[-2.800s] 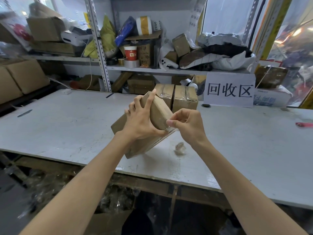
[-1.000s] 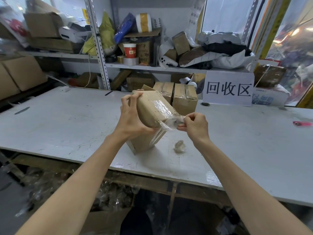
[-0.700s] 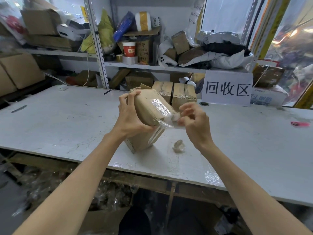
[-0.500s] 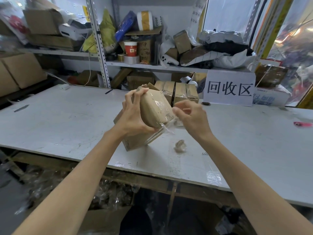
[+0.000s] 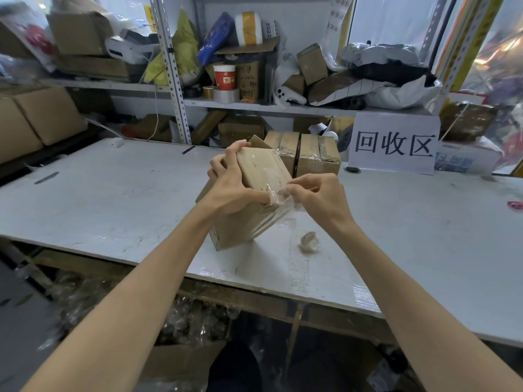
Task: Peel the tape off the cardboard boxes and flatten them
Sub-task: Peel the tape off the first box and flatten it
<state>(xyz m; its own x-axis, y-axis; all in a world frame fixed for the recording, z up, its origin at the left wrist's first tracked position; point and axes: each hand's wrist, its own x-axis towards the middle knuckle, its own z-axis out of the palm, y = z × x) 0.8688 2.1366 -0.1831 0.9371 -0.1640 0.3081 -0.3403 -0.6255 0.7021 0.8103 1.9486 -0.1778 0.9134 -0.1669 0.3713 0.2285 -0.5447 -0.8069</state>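
Observation:
A small brown cardboard box stands tilted on one corner on the white table. My left hand grips its upper left side, fingers over the top edge. My right hand pinches a loose strip of clear tape at the box's right edge, partly lifted off the cardboard. More clear tape still covers the box's top face. Two taped boxes stand side by side just behind.
A crumpled ball of peeled tape lies on the table right of the box. A white sign with black characters leans at the back right. Cluttered metal shelves run behind. A pink object lies at the far right.
The box has been turned in my left hand. My right hand let the tape end go, then took hold again closer to the box's right edge.

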